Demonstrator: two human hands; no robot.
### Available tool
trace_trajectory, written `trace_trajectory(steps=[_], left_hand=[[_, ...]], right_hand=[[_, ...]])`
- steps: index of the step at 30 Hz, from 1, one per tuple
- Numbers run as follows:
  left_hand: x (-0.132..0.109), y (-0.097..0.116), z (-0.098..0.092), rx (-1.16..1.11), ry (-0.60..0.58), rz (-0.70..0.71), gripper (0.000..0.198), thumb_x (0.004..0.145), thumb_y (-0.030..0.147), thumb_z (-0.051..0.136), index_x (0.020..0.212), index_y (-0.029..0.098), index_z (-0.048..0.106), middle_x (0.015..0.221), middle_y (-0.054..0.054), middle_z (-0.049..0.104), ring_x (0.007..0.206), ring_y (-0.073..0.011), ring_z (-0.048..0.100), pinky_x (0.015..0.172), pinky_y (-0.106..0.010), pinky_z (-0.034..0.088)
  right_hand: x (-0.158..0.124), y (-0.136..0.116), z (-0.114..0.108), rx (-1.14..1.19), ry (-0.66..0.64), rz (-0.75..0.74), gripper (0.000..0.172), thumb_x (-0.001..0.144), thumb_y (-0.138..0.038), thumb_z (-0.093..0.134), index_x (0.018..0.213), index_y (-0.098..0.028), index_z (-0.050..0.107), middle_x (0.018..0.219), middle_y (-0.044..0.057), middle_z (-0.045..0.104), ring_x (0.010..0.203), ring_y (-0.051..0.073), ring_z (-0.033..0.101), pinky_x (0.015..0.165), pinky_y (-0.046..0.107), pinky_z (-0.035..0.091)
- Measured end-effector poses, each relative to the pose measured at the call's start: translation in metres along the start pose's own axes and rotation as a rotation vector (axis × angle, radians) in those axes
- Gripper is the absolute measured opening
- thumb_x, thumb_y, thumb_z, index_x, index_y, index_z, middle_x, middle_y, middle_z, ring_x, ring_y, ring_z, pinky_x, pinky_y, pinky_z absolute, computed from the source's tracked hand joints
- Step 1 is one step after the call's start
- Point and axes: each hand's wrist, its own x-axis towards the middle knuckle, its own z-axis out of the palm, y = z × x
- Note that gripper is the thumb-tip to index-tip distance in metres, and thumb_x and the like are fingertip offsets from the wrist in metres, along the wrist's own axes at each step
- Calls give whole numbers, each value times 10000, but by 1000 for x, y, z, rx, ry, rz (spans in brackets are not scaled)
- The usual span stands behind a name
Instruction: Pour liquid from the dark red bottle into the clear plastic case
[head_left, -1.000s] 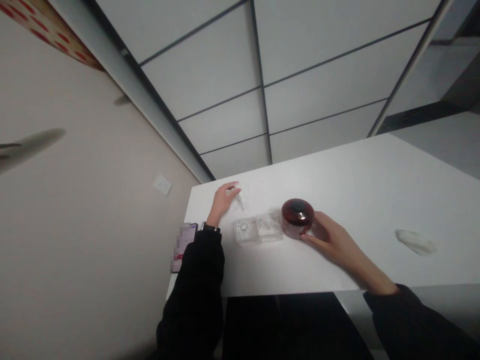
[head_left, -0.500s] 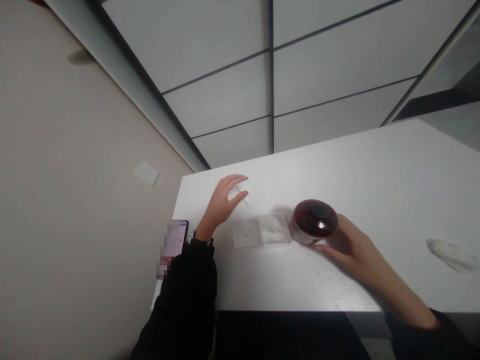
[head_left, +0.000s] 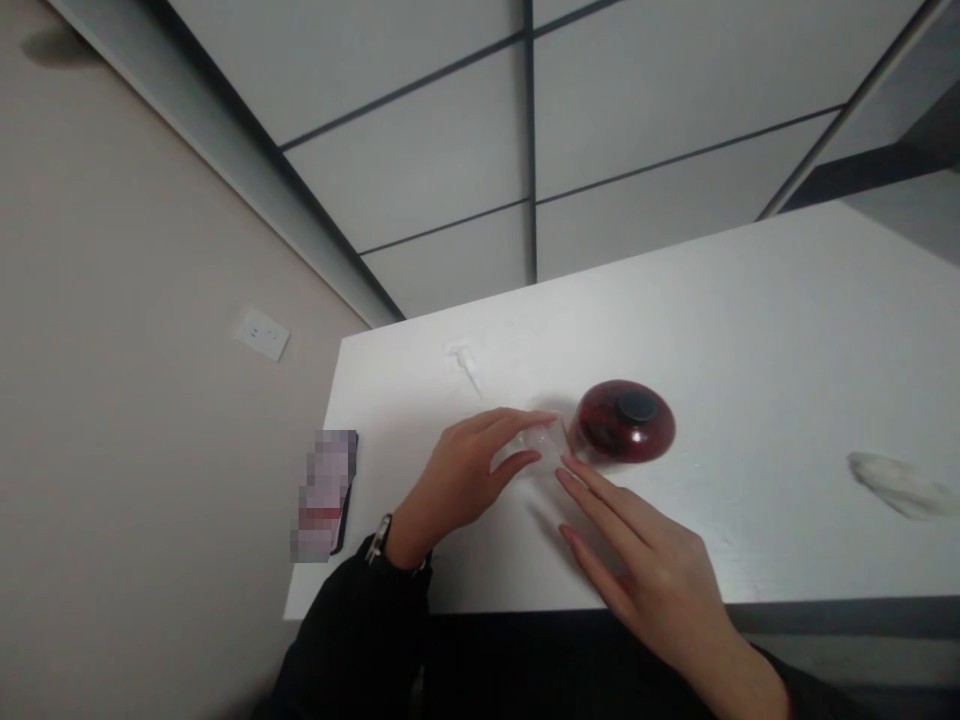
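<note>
My left hand (head_left: pixel 469 475) curls over a small clear plastic box (head_left: pixel 541 442) near the middle of the white table (head_left: pixel 787 330), thumb and fingers round it. My right hand (head_left: pixel 637 560) lies beside it with fingers stretched out, tips close to the box. A round dark red container (head_left: pixel 624 423) with a black knob on top stands just right of the box. Most of the clear box is hidden by my left hand.
A phone (head_left: pixel 324 493) lies at the table's left edge. A small white plastic piece (head_left: pixel 465 362) rests farther back on the table. A pale crumpled scrap (head_left: pixel 896 483) lies at the right. A wall socket (head_left: pixel 260 333) is on the left wall.
My left hand left the white piece at the back and came down onto the clear box. My right hand let go of the red container and moved left towards the box.
</note>
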Motion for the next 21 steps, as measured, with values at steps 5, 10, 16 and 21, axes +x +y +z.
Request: trace_trajectory(steps=[5, 10, 16, 21], left_hand=[[-1, 4, 6, 62, 24, 12, 254, 1086, 362, 571, 1299, 272, 676, 1142, -43, 790, 996, -179, 784, 857, -304, 641], [-4, 12, 17, 190, 150, -28, 271, 1055, 438, 611, 1247, 256, 670, 1051, -43, 784, 944, -195, 783, 811, -312, 651], [-13, 33, 22, 290, 134, 9, 446, 1096, 236, 489, 1539, 221, 439, 1456, -148, 658, 1340, -256, 659, 1080, -423, 616], [-22, 40, 22, 318, 186, -80, 514, 1074, 306, 559, 1553, 204, 403, 1578, -202, 526, 1326, -293, 644, 1071, -489, 620]], right_hand=[[1, 0, 8, -78, -13, 31, 772, 1060, -197, 545, 1727, -314, 174, 1464, 87, 675, 996, 279, 832, 746, 404, 719], [0, -4, 6, -85, -18, 57, 737, 1073, -218, 524, 1722, -333, 192, 1481, 68, 647, 775, 240, 833, 695, 389, 711], [1, -8, 4, -140, -20, 56, 697, 1085, -242, 497, 1722, -297, 220, 1448, 79, 671, 764, 243, 833, 692, 380, 709], [3, -10, 3, -206, -33, 51, 621, 1097, -209, 499, 1692, -234, 322, 1424, 97, 702, 757, 186, 831, 720, 287, 685]])
